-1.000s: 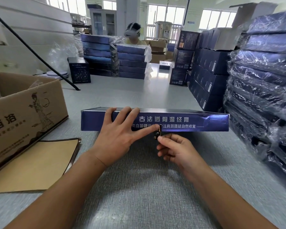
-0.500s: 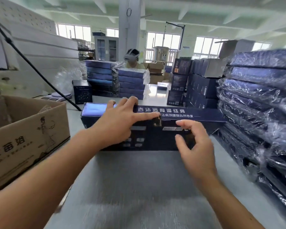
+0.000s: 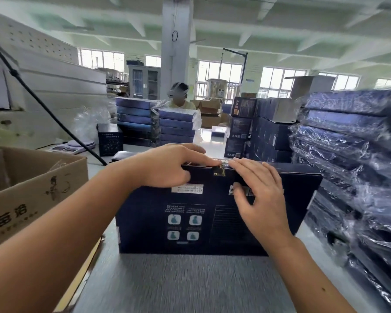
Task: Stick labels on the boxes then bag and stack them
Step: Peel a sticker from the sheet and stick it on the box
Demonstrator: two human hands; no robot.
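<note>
A flat dark blue box point(image 3: 190, 222) stands on its long edge on the grey table point(image 3: 178, 285), its printed back facing me. A small gold-and-black seal label point(image 3: 219, 172) sits at the middle of its top edge, and a white label point(image 3: 187, 189) lies just below. My left hand point(image 3: 167, 166) grips the top edge, fingers over the top and thumb on the face, with the index fingertip at the seal. My right hand point(image 3: 262, 199) lies flat on the face with straight fingers, their tips at the top edge beside the seal.
Bagged blue boxes point(image 3: 348, 154) are stacked high along the right. An open cardboard carton point(image 3: 32, 188) stands at the left, and a black pole point(image 3: 43, 105) slants above it. More box stacks point(image 3: 176, 127), a scale point(image 3: 75, 145) and a seated person point(image 3: 178, 96) are beyond.
The box has been tipped up from lying flat to standing on its edge with its back toward me. My right hand left the seal's lower end and now presses flat near the top edge.
</note>
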